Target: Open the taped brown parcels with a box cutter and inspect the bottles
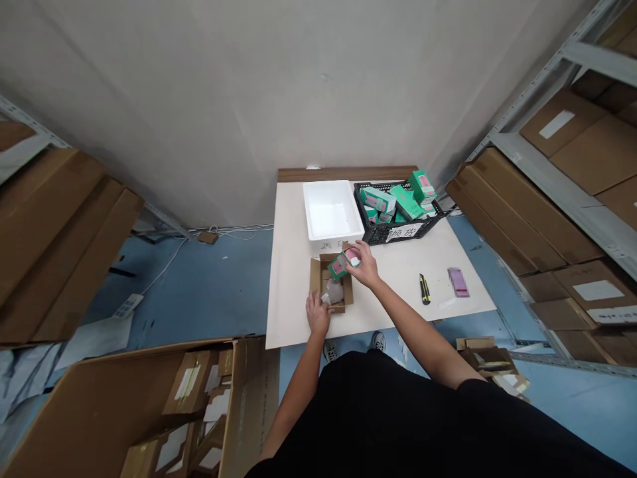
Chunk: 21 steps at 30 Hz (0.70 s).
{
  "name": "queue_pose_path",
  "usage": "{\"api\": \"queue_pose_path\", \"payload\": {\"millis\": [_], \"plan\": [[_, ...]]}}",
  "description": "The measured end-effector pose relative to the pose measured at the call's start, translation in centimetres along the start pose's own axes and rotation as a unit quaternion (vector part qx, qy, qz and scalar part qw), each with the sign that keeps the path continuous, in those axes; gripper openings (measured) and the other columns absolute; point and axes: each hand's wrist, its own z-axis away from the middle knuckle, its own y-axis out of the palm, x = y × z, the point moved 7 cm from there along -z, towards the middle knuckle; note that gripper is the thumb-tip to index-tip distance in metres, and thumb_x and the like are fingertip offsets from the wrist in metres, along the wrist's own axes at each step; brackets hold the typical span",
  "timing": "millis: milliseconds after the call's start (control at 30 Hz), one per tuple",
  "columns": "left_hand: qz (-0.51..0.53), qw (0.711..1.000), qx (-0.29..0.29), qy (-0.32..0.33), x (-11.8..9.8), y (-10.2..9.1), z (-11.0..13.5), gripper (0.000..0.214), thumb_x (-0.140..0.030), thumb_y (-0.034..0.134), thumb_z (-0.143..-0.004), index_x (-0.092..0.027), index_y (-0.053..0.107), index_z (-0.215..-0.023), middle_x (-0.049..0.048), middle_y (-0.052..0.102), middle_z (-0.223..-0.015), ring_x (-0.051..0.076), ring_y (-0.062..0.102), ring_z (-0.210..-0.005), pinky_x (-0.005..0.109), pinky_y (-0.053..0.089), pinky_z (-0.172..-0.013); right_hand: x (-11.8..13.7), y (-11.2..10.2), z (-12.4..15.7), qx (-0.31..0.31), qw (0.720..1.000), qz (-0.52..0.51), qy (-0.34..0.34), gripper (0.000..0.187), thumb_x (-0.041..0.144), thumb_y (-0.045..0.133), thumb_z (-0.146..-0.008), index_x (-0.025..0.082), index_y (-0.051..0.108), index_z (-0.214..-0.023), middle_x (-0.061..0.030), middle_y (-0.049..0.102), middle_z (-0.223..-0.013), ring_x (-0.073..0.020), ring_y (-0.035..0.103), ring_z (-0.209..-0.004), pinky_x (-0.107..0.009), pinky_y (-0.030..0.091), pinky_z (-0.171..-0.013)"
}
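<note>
A small open cardboard box (pixel 314 277) stands near the table's front edge with its flaps up. Inside it lies a greyish item in clear wrapping (pixel 334 291), whose kind I cannot make out. My left hand (pixel 318 313) grips the box's front left corner, its fingers over the rim. Above the box's back right side, my right hand (pixel 365 265) holds a green and pink product box (pixel 338 267), tilted, between thumb and fingers. My right palm and fingers cover part of the product box.
Behind the cardboard box are a white plastic bin (pixel 331 209) and a black crate (pixel 371 232) heaped with green product boxes (pixel 407 202). A box cutter (pixel 424 289) and a pixelated purple item (pixel 458 282) lie on the right. A large carton (pixel 239 398) stands front left; shelves flank the table.
</note>
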Motion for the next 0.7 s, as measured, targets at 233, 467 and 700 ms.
{"api": "queue_pose_path", "payload": {"millis": [233, 467, 700], "plan": [[-0.035, 0.999, 0.018, -0.034, 1.4, -1.9, -0.4, 0.011, -0.034, 0.078, -0.089, -0.024, 0.082, -0.086, 0.0098, 0.054, -0.163, 0.042, 0.027, -0.163, 0.060, 0.030, -0.131, -5.8, -7.7, 0.1, -0.015, 0.999, -0.048, 0.008, 0.069, 0.029, 0.076, -0.077, 0.027, 0.057, -0.144, -0.0123, 0.052, -0.156, -0.0328, 0.050, -0.148, -0.049, 0.050, -0.119], [-0.115, 0.988, 0.076, -0.062, 0.4, -2.5, -0.7, 0.027, -0.033, 0.080, -0.086, -0.025, 0.082, -0.111, 0.0136, 0.051, -0.165, 0.044, 0.020, -0.165, 0.070, 0.015, -0.131, -15.2, -5.0, 2.3, 0.114, 0.990, -0.043, 0.065, 0.094, 0.029, 0.077, -0.075, 0.027, 0.043, -0.162, -0.0140, 0.042, -0.166, -0.0319, 0.045, -0.153, -0.050, 0.045, -0.123], [-0.029, 0.998, 0.033, -0.046, -5.8, -2.9, -3.0, 0.056, -0.028, 0.067, -0.094, -0.024, 0.063, -0.150, 0.0135, 0.054, -0.162, 0.038, 0.038, -0.158, 0.052, 0.030, -0.132, -20.1, -2.0, 6.6, 0.236, 0.964, -0.063, 0.106, 0.103, 0.029, 0.082, -0.073, 0.025, 0.039, -0.167, -0.0142, 0.039, -0.172, -0.0307, 0.048, -0.152, -0.044, 0.048, -0.118]]}}
